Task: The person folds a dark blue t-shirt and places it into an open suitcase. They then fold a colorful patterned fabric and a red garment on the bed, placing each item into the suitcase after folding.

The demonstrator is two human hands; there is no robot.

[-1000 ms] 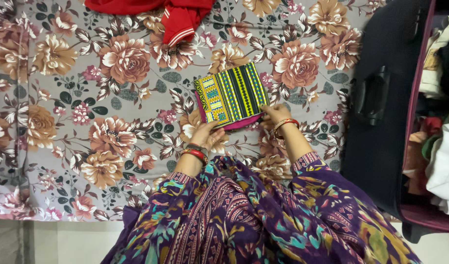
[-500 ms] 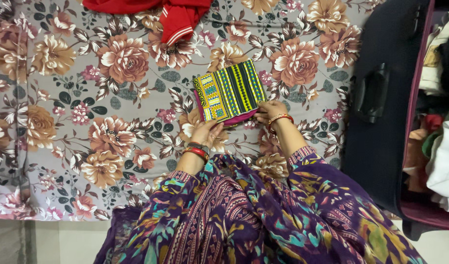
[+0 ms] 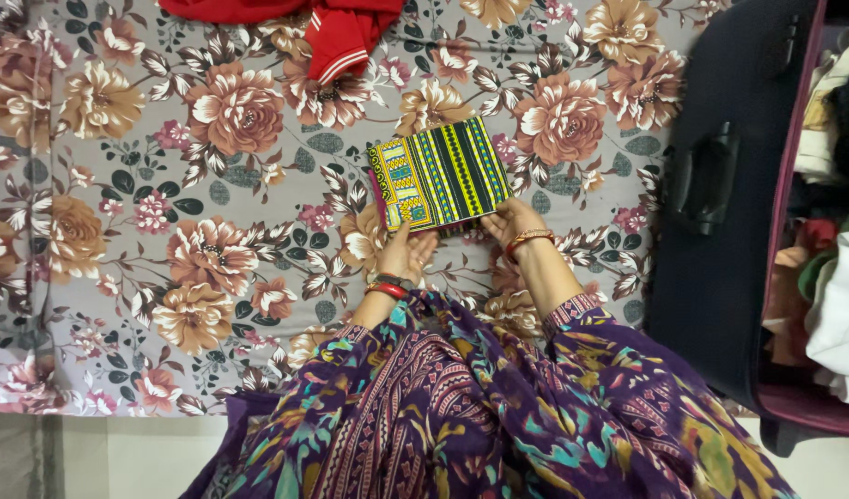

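Head view, read from left to right: I see a grey bedsheet printed with large brown and pink flowers [image 3: 166, 185] covering the whole work surface, and at its top edge a crumpled red garment with white stripes on the cuff [image 3: 337, 32]. Near the middle of the sheet lies a folded, flat rectangle of cloth striped in yellow, green, black and blue [image 3: 438, 174], with a magenta layer showing along its left and near edges; it is tilted slightly, the right end higher in the frame. My left hand [image 3: 408, 254], wearing red and dark bangles at the wrist, sits at the near left corner of the folded cloth, fingers extended under or against the edge; I cannot tell whether they pinch it. My right hand [image 3: 508, 222], wearing a red and gold bangle, touches the near right corner with the fingers curled at the edge; whether the cloth is actually clamped there I cannot tell either. Purple patterned sleeves [image 3: 498, 407] fill the foreground. At the far right stands an open dark suitcase with a maroon rim [image 3: 720, 185], its compartment packed with assorted folded clothes [image 3: 836, 277].
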